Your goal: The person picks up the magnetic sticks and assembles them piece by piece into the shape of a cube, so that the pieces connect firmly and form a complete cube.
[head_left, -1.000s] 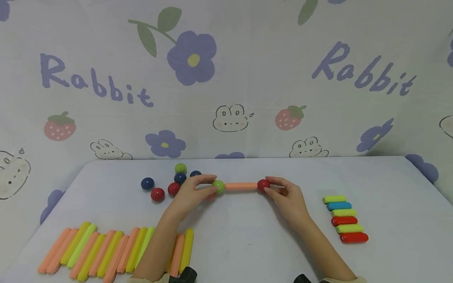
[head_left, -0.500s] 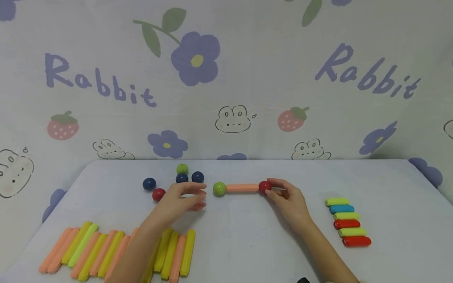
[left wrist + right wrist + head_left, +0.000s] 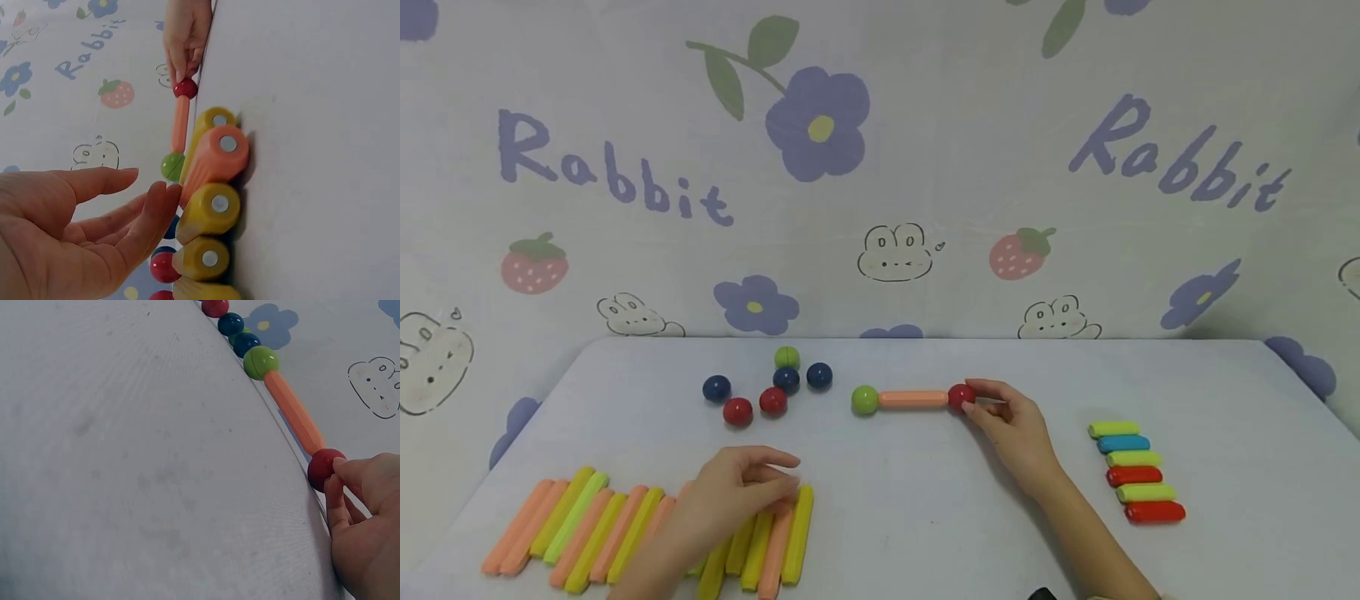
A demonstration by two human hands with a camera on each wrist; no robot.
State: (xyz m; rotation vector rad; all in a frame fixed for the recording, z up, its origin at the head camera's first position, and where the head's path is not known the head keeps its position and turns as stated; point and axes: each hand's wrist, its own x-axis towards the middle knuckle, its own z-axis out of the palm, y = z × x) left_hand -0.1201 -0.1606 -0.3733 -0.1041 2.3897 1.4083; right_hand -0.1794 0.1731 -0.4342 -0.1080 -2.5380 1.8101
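Note:
My right hand [image 3: 1015, 433] pinches a red ball [image 3: 960, 398] between thumb and fingers. That ball sits at one end of an orange rod [image 3: 913, 399], and a green ball [image 3: 865, 401] sits at its other end. Over the right part of a row of long rods hovers my left hand [image 3: 730, 492], its fingers loosely bent with nothing between them. In the left wrist view its fingertips overlap an orange rod [image 3: 220, 153], whose end carries a round silver disc. Beside it lie yellow rods [image 3: 209, 209] with similar discs.
Loose balls lie at the back left, among them a red ball [image 3: 737, 412], a dark blue ball [image 3: 717, 389] and a green ball [image 3: 787, 358]. Several short rods [image 3: 1133, 476] in red, blue and lime form a column on the right. A printed cloth hangs behind the white table [image 3: 925, 533].
My left hand has let go of the green ball and moved back and left, down over the long rods. The right hand stays on the red ball.

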